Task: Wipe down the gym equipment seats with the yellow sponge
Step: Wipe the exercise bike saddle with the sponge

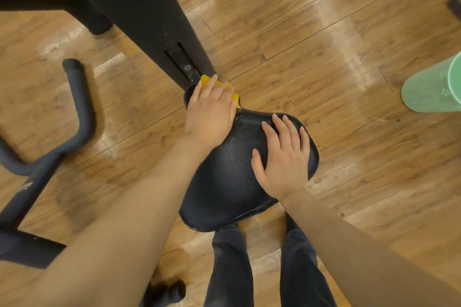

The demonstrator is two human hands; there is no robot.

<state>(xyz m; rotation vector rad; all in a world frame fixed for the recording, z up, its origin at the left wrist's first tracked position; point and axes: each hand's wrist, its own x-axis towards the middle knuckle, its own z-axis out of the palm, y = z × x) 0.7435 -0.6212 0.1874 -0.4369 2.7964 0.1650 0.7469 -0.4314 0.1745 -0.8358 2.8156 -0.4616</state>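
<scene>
Currently: sponge at narrow front tip of seat

Left hand (212, 109) lies flat over the yellow sponge (205, 80), fingers straight and pressing it down; only yellow edges show past the fingertips and at the hand's right side. Sponge sits on the narrow nose of the black seat (224, 182), just beside the black frame post (139, 7) where seat meets post.

Right hand (284, 157) rests spread on the wide right part of the same seat, fingers relaxed, holding nothing; judged to be steadying the pad.

Seat surface is pebbled black vinyl; a few small wet-looking glints show near the left wrist, not certain.

Step in hand: wiping seat 1, nose end. Broad rear area likely remains, including the patch under the right hand.

Next move calls for drawing the sponge back toward the body with even pressure, and lifting the right hand clear.

Around: bent black handlebar (79, 117) at left, wood-pattern floor (324, 45), green object (434, 87) at right edge, dark trouser legs (229, 269) below.
</scene>
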